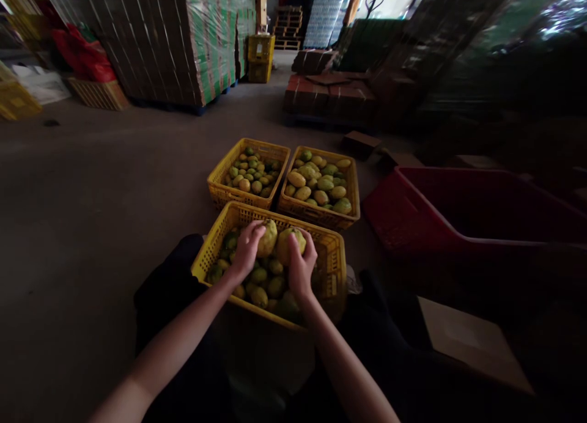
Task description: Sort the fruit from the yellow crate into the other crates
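Observation:
My left hand [247, 247] is closed round a large yellow-green fruit [268, 238], its kind not certain, perhaps a papaya. Close beside it, my right hand [303, 265] grips a second such fruit [284, 244]. Both are held above a yellow plastic crate [338, 270] between my knees. Inside that crate lie several smaller green and yellow fruits [259, 296], partly hidden by my hands and forearms; its right end holds fewer of them. Just beyond stand two more yellow crates, the left one [220, 197] with small fruits and the right one [354, 197] with larger fruits.
A red bin [389, 212] stands to the right, with a cardboard piece [472, 340] nearer me. Farther off are flat cardboard stacks [330, 96], wrapped pallet loads [215, 41], stacked yellow crates [261, 59] and a pallet jack handle [375, 2]. A person's arm [354, 4] shows at the back.

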Demonstrator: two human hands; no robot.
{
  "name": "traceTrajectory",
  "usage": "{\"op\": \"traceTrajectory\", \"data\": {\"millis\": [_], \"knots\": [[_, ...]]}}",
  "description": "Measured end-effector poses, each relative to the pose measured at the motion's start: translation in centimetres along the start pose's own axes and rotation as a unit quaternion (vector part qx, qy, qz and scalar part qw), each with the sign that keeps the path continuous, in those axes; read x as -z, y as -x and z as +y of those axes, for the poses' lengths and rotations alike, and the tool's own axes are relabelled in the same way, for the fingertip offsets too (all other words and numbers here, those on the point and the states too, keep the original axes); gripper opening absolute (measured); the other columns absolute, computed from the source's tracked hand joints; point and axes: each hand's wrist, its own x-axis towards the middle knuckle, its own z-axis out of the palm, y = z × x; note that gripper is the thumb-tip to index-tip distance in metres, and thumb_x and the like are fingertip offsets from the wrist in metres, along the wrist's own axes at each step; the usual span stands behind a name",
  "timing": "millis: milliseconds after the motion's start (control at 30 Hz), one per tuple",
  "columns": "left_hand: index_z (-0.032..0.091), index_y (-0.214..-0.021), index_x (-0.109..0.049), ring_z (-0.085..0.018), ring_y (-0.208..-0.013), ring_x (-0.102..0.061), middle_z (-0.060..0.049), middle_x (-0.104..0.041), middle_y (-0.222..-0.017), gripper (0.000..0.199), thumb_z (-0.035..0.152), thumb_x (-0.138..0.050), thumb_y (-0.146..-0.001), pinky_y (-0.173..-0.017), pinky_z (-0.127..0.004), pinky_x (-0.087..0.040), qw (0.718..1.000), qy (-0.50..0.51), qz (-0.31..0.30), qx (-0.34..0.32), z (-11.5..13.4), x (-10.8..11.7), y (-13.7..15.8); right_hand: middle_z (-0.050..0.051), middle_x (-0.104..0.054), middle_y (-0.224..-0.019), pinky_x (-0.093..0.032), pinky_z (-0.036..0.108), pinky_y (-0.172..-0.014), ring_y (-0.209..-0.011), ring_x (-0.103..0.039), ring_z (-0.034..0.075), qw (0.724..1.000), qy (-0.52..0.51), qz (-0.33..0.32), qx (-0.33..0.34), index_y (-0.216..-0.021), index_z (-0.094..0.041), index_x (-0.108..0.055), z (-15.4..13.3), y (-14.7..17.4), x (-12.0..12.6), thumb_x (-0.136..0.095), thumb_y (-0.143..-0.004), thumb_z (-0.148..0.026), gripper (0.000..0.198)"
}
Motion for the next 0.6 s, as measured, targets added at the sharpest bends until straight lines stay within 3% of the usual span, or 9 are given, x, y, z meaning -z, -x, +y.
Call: {"op": "traceTrajectory", "data": {"millis": [100,200,300,400,600], "knots": [[0.018,-0.089,-0.068,-0.022,-0.090,-0.062,-0.004,-0.070,-0.087,0.018,0.033,-0.068,-0.078,-0.085,-0.028,-0.044,0.996,-0.056,-0.040,0.060,-0.1,0.3,-0.6,0.000,-0.066,-0.086,-0.050,0.031,-0.073,-0.080,-0.061,0.019,0.986,-0.081,-0.026,-0.146,-0.096,-0.022,-0.060,-0.5,-1.4,0.5,-0.072,-0.068,-0.048,0.040],[0.017,-0.082,-0.066,-0.022,-0.089,-0.064,-0.006,-0.071,-0.085,0.028,0.044,-0.063,-0.083,-0.084,-0.030,-0.046,0.987,-0.112,-0.050,0.101,-0.1,0.5,-1.1,-0.003,-0.066,-0.084,-0.050,0.026,-0.065,-0.075,-0.062,0.017,0.962,-0.138,-0.047,-0.230,-0.094,-0.024,-0.058,-1.2,-2.0,0.9,-0.074,-0.064,-0.043,0.040],[0.016,-0.081,-0.065,-0.019,-0.066,-0.063,-0.003,-0.067,-0.069,0.035,0.049,-0.056,-0.087,-0.067,-0.030,-0.051,0.976,-0.107,-0.054,0.183,0.1,0.6,-1.5,-0.004,-0.065,-0.078,-0.048,0.023,-0.058,-0.070,-0.060,0.015,0.957,-0.136,-0.067,-0.248,-0.087,-0.023,-0.059,-1.7,-1.9,1.0,-0.078,-0.061,-0.043,0.038],[0.014,-0.089,-0.067,-0.016,-0.048,-0.058,-0.001,-0.064,-0.059,0.033,0.043,-0.051,-0.090,-0.049,-0.027,-0.047,0.966,-0.057,-0.050,0.248,0.7,0.4,-1.6,-0.004,-0.061,-0.073,-0.045,0.021,-0.049,-0.063,-0.057,0.013,0.947,-0.155,-0.091,-0.265,-0.081,-0.022,-0.060,-1.7,-1.8,0.8,-0.076,-0.063,-0.046,0.034],[0.009,-0.108,-0.068,-0.014,-0.035,-0.053,-0.004,-0.066,-0.054,0.042,0.041,-0.044,-0.093,-0.036,-0.024,-0.040,0.957,0.004,-0.044,0.286,2.8,0.0,-0.8,-0.005,-0.061,-0.069,-0.044,0.023,-0.049,-0.060,-0.056,0.014,0.953,-0.124,-0.071,-0.266,-0.084,-0.022,-0.059,-0.4,-1.9,0.2,-0.076,-0.063,-0.048,0.037]]}}
